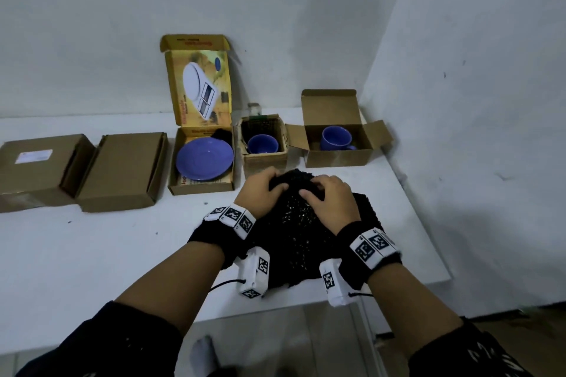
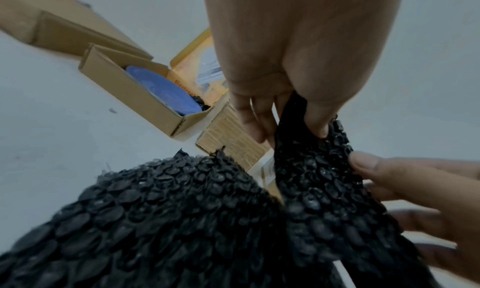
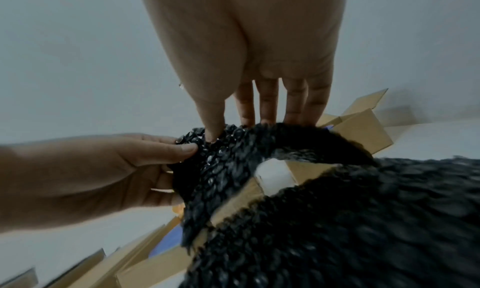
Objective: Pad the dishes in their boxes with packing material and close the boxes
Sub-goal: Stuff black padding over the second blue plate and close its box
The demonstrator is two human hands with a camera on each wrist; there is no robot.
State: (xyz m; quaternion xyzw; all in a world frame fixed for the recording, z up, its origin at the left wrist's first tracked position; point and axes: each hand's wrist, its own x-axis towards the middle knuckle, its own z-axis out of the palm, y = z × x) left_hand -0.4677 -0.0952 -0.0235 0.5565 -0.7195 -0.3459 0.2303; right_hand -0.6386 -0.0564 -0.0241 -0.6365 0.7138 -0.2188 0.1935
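Both hands pinched the far edge of the black bubble-wrap sheet [image 1: 301, 229]: the left hand [image 1: 264, 191] held it between thumb and curled fingers, and the right hand [image 1: 332, 197] clamped it beside that, thumb on the near face and fingers behind. That sheet was the largest thing on the white table [image 1: 107, 254], a dark, glossy mat of small round bubbles with ragged edges, its gripped end raised and bunched, the rest draped back toward the person at the front right of the tabletop. Behind it stood a row of boxes. Two flat brown cardboard boxes [image 1: 82, 170] lay closed at the left. Next came the yellow printed carton [image 1: 200, 184], lid upright, with a blue round saucer [image 1: 204, 157] inside and a dark scrap of wrap at its back corner. Just right of it, a small open box [image 1: 265, 144] held a blue cup [image 1: 262, 144], black wrap lining its rear wall. Farthest right, a plain brown open box [image 1: 338, 156] held a blue handled mug [image 1: 336, 138].
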